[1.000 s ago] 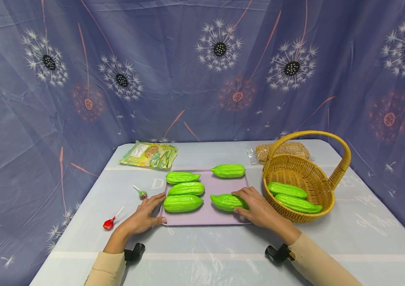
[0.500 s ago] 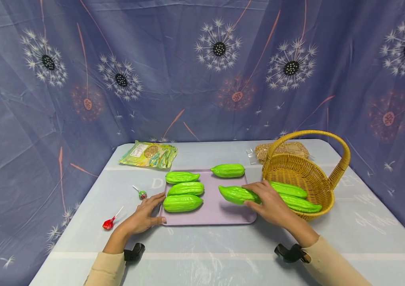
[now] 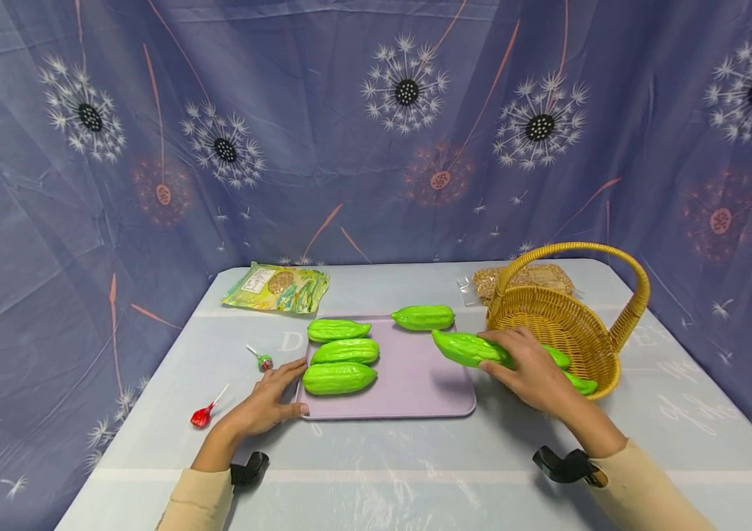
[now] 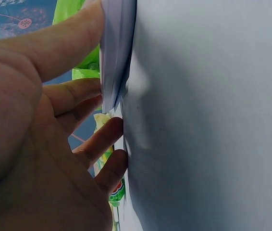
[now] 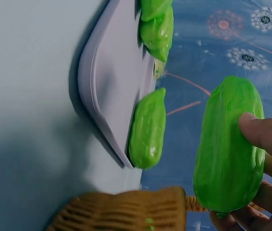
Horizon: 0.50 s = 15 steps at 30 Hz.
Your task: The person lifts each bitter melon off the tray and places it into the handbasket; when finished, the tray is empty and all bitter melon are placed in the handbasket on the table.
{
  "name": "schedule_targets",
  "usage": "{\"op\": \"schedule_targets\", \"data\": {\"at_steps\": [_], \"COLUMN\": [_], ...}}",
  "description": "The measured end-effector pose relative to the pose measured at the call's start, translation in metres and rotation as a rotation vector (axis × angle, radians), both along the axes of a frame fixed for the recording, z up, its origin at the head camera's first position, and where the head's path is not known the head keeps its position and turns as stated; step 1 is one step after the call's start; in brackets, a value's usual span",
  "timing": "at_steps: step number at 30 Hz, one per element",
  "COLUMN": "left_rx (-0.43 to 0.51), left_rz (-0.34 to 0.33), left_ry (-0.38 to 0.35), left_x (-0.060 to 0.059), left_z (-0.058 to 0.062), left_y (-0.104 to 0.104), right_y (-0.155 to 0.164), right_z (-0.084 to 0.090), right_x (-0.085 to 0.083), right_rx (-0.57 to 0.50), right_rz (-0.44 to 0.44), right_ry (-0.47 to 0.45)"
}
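Observation:
My right hand (image 3: pixel 531 372) grips a ridged green bitter melon (image 3: pixel 465 348) between thumb and fingers. It is raised over the tray's right edge and the near side of the wicker basket (image 3: pixel 558 313). In the right wrist view the thumb lies across the held bitter melon (image 5: pixel 227 149). On the lilac tray (image 3: pixel 409 398), three bitter melons (image 3: pixel 339 377) lie in a column at the left, and another bitter melon (image 3: pixel 423 318) at the back right. My left hand (image 3: pixel 268 398) rests at the tray's front left corner, its thumb and fingers touching the rim (image 4: pixel 112 53).
Two bitter melons (image 3: pixel 581 384) in the basket are partly hidden by my right hand; its tall handle (image 3: pixel 641 295) arches above. Left of the tray lie a red lollipop (image 3: pixel 201 416) and a green lollipop (image 3: pixel 264 361). A green packet (image 3: pixel 279 287) and a clear bag of grains (image 3: pixel 538 279) lie behind.
My right hand has lifted the bitter melon off the tray's front right and carried it up and right toward the basket. The left hand has stayed at the tray.

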State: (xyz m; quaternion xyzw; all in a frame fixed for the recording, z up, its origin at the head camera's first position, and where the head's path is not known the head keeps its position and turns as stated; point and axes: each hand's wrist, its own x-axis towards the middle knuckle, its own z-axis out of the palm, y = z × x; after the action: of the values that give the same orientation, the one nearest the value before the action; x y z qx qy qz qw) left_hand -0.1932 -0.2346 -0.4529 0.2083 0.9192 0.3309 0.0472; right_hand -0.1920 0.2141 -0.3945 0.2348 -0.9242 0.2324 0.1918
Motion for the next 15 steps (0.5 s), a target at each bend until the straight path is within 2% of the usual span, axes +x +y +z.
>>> {"op": "schedule_targets", "data": {"at_steps": [15], "left_rx": [0.014], "left_rz": [0.0], "left_ry": [0.001], "left_x": [0.001], "left_z": [0.0], "left_y": [0.0], "right_y": [0.03], "right_z": [0.012], "right_x": [-0.004], "right_rx": [0.003], "right_rz": [-0.047], "right_ry": [0.062]}}
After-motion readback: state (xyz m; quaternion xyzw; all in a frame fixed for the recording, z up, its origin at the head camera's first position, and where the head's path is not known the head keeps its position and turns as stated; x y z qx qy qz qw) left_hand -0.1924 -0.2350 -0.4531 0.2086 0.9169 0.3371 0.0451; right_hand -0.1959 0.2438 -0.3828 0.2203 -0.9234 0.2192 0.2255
